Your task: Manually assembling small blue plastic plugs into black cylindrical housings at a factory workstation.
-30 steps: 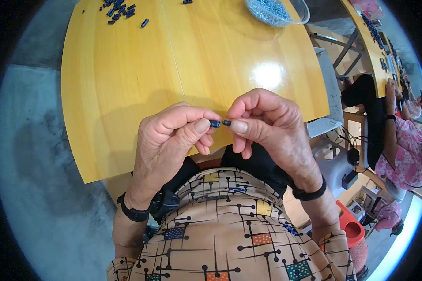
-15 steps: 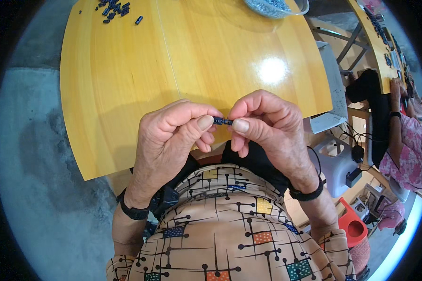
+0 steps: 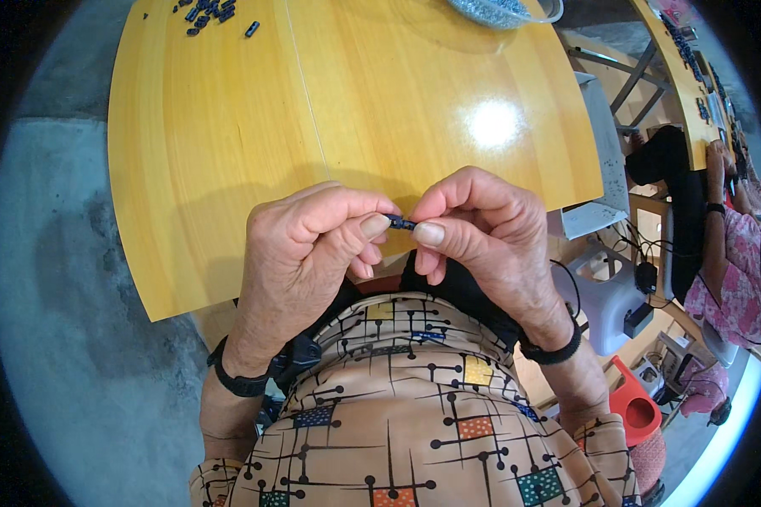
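Observation:
Above my lap, at the table's near edge, a small dark blue plastic piece (image 3: pixel 399 222) spans the gap between my fingertips. My left hand (image 3: pixel 317 241) pinches its left end between thumb and index finger. The right end is pinched the same way by my right hand (image 3: pixel 480 232). Whether it is one piece or two joined parts, I cannot tell; the fingers cover both ends. At the table's far left lies a loose cluster of similar dark blue pieces (image 3: pixel 210 15), with a single one (image 3: pixel 252 29) apart from it.
The yellow wooden table (image 3: pixel 228 152) has a seam down it. A clear bowl (image 3: pixel 503 13) of pale blue bits stands at its far edge. On the right are a grey metal tray (image 3: pixel 596 215), a pale plastic stool (image 3: pixel 609 304), cables, a red stool (image 3: pixel 638 410) and a seated person (image 3: pixel 723 279).
The held piece has tilted slightly, and the narrow stretch between my fingertips looks shorter. Both hands keep their pinch and have barely moved.

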`<action>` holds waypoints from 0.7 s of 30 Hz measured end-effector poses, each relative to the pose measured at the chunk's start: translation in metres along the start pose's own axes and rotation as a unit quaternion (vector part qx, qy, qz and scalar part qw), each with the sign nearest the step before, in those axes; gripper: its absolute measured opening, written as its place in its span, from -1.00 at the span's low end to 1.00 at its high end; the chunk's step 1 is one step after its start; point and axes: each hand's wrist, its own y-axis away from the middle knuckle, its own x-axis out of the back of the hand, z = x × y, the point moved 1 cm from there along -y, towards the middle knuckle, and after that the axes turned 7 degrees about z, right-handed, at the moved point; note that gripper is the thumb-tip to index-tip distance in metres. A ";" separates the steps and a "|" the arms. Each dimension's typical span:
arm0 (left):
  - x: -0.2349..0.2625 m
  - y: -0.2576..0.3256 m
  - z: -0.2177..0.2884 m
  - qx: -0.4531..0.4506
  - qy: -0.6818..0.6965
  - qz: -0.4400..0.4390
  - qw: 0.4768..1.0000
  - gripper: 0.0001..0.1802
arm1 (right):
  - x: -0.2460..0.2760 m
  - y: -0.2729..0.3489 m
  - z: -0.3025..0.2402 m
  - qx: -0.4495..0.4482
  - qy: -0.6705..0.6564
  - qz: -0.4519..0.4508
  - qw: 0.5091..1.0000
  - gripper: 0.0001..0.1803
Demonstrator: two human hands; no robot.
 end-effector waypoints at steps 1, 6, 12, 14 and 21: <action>0.000 0.000 0.000 -0.006 -0.007 0.002 1.000 -0.86 | 0.000 0.000 0.001 0.000 0.000 0.000 1.000 -0.90; 0.000 0.003 -0.002 -0.051 -0.036 0.016 0.998 -0.87 | -0.002 0.002 0.003 0.005 0.002 -0.005 1.000 -0.92; 0.001 0.006 -0.001 -0.083 -0.052 0.029 0.995 -0.87 | -0.004 0.001 0.013 -0.012 -0.057 -0.015 0.998 -0.93; 0.001 0.006 -0.001 -0.088 -0.055 0.036 0.994 -0.87 | -0.006 0.001 0.014 -0.010 -0.066 -0.014 0.998 -0.93; -0.002 0.010 -0.001 -0.116 -0.083 0.053 0.988 -0.85 | -0.011 0.001 0.021 -0.013 -0.122 -0.006 0.992 -0.92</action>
